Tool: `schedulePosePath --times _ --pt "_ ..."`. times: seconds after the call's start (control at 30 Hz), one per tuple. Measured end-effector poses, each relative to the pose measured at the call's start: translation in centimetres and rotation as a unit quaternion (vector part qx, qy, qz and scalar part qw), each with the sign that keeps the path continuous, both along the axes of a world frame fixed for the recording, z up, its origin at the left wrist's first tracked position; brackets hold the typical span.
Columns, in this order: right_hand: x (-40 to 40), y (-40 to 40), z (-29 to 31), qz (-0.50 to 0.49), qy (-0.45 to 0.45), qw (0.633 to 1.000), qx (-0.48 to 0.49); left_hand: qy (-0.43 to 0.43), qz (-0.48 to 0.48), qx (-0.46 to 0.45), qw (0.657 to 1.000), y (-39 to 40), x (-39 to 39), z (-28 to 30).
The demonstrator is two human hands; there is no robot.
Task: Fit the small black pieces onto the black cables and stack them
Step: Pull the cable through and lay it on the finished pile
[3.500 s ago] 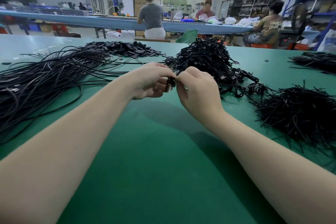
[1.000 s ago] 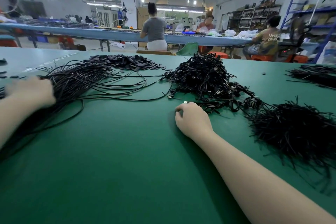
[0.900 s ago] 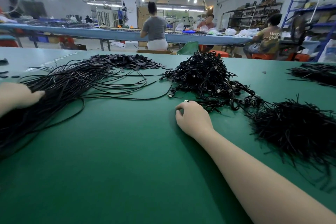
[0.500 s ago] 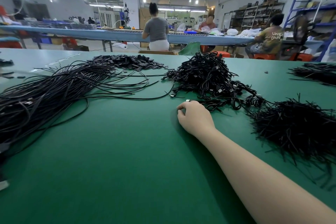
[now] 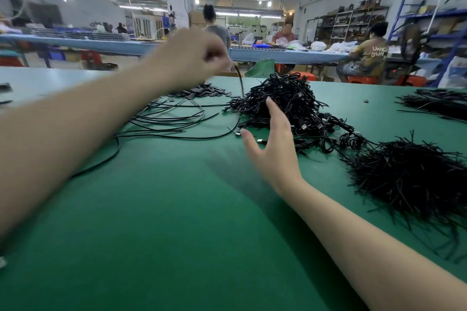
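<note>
My left hand (image 5: 192,58) is raised above the green table (image 5: 177,222), blurred, its fingers curled round a thin black cable (image 5: 240,83) that hangs down from it. My right hand (image 5: 274,144) hovers with straight, spread fingers in front of the tangled heap of finished cables (image 5: 285,101). Loose black cables (image 5: 171,121) lie in loops on the left, partly hidden by my left forearm. A flat pile of small black pieces (image 5: 202,91) lies behind them.
A bristly heap of short black strips (image 5: 409,177) sits at the right, and another bundle (image 5: 439,103) lies at the far right edge. Behind the table, three people work at a long blue bench (image 5: 278,54). Shelves stand at the back right.
My left hand came back into view from the left and rose with a cable in it. My right hand lifted off the table and opened its fingers.
</note>
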State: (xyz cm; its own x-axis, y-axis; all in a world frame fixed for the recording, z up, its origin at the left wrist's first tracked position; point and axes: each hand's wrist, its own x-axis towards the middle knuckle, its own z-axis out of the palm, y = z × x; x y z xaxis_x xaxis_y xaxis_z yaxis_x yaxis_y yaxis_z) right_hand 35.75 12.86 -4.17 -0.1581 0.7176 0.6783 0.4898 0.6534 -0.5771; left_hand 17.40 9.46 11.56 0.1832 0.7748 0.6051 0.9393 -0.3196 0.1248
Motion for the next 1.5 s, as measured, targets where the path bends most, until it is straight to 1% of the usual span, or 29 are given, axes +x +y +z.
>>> schedulePosePath --times 0.07,0.13,0.2,0.23,0.27,0.33,0.4,0.43,0.5,0.57,0.63,0.67,0.73,0.83,0.93,0.97,1.0,1.03,1.1,1.2,1.23,1.27,1.3,1.33,1.37,1.4,1.43,1.47,1.5 --pt "0.0 -0.1 0.7 0.022 0.055 0.998 0.013 -0.030 -0.042 -0.067 0.996 1.1 2.8 -3.6" --pt "0.3 0.1 1.1 0.033 0.087 0.995 0.024 -0.094 -0.059 -0.110 0.988 2.2 5.1 -7.1" --pt "0.7 0.5 1.0 0.030 0.084 0.996 0.015 -0.181 -0.073 -0.168 0.966 3.2 5.5 -9.3" --pt "0.9 0.8 0.9 0.025 0.084 0.996 0.002 -0.210 -0.080 -0.192 0.955 3.4 5.3 -9.9" --pt "1.1 1.1 0.8 0.016 0.096 0.995 -0.016 -0.219 -0.091 -0.208 0.949 3.4 4.8 -10.4" --pt "1.6 1.7 0.8 -0.024 0.155 0.987 -0.042 -0.205 -0.099 -0.239 0.944 3.3 3.5 -11.4" --pt "2.1 2.3 0.9 -0.096 0.229 0.967 -0.062 -0.201 -0.085 -0.281 0.935 2.9 1.6 -11.6" --pt "2.4 2.7 0.9 -0.132 0.253 0.955 -0.077 -0.215 -0.077 -0.301 0.926 2.7 0.5 -11.6" --pt "2.9 3.3 0.6 -0.189 0.273 0.937 -0.113 -0.284 -0.068 -0.338 0.895 2.3 -1.6 -11.8" --pt "3.1 3.6 0.2 -0.217 0.290 0.920 -0.146 -0.368 -0.070 -0.359 0.855 2.1 -3.4 -12.0" --pt "3.2 3.6 0.1 -0.223 0.288 0.916 -0.168 -0.482 -0.081 -0.334 0.806 2.1 -4.3 -12.0" --pt "3.2 3.4 0.0 -0.217 0.266 0.924 -0.168 -0.542 -0.093 -0.305 0.777 2.1 -4.4 -11.9" --pt "3.1 2.8 -0.2 -0.182 0.185 0.955 -0.145 -0.639 -0.124 -0.249 0.717 2.3 -4.5 -11.4" --pt "2.5 1.7 -0.2 -0.100 0.071 0.990 -0.066 -0.746 -0.168 -0.202 0.611 2.4 -3.9 -10.2" --pt "1.2 0.2 0.1 -0.039 -0.045 0.998 0.009 -0.843 -0.201 -0.157 0.474 2.4 -3.5 -8.8" --pt "0.8 -0.3 0.2 -0.017 -0.075 0.997 0.033 -0.857 -0.212 -0.145 0.447 2.4 -3.3 -8.3" --pt "0.4 -0.9 0.2 0.005 -0.102 0.994 0.050 -0.859 -0.219 -0.139 0.441 2.4 -3.1 -7.9" --pt "0.0 -1.3 0.2 0.025 -0.128 0.990 0.055 -0.851 -0.224 -0.140 0.455 2.2 -2.8 -7.4" --pt "-0.5 -1.9 0.1 0.068 -0.177 0.981 0.035 -0.823 -0.230 -0.148 0.497 2.0 -2.6 -6.3" --pt "-0.8 -1.9 -0.3 0.127 -0.235 0.963 -0.029 -0.779 -0.243 -0.161 0.555 0.8 -2.7 -4.2" --pt "-0.8 -1.8 -0.5 0.137 -0.242 0.959 -0.049 -0.764 -0.250 -0.171 0.570 0.3 -2.8 -3.5" --pt "-0.8 -1.5 -0.8 0.142 -0.236 0.959 -0.066 -0.750 -0.265 -0.185 0.577 -0.2 -2.9 -2.9" --pt "-0.8 -1.3 -1.0 0.147 -0.214 0.962 -0.081 -0.736 -0.290 -0.206 0.576 -0.8 -3.0 -2.5" --pt "-0.8 -1.1 -1.1 0.149 -0.178 0.968 -0.094 -0.713 -0.332 -0.243 0.567 -1.4 -3.2 -2.1" --pt "-0.6 -0.8 -1.1 0.147 -0.133 0.975 -0.103 -0.675 -0.379 -0.300 0.557 -1.9 -3.2 -1.9" --pt "-0.4 -0.6 -1.0 0.138 -0.084 0.981 -0.106 -0.623 -0.411 -0.362 0.559 -2.3 -3.2 -1.8" --pt "-0.2 -0.3 -0.9 0.121 -0.035 0.987 -0.104 -0.564 -0.416 -0.411 0.584 -2.6 -3.0 -1.9" --pt "0.0 -0.1 -0.7 0.100 0.011 0.990 -0.099 -0.501 -0.391 -0.446 0.630 -2.5 -2.7 -2.2" --pt "0.1 0.2 -0.6 0.077 0.052 0.991 -0.094 -0.430 -0.337 -0.481 0.685 -2.3 -2.2 -2.8"
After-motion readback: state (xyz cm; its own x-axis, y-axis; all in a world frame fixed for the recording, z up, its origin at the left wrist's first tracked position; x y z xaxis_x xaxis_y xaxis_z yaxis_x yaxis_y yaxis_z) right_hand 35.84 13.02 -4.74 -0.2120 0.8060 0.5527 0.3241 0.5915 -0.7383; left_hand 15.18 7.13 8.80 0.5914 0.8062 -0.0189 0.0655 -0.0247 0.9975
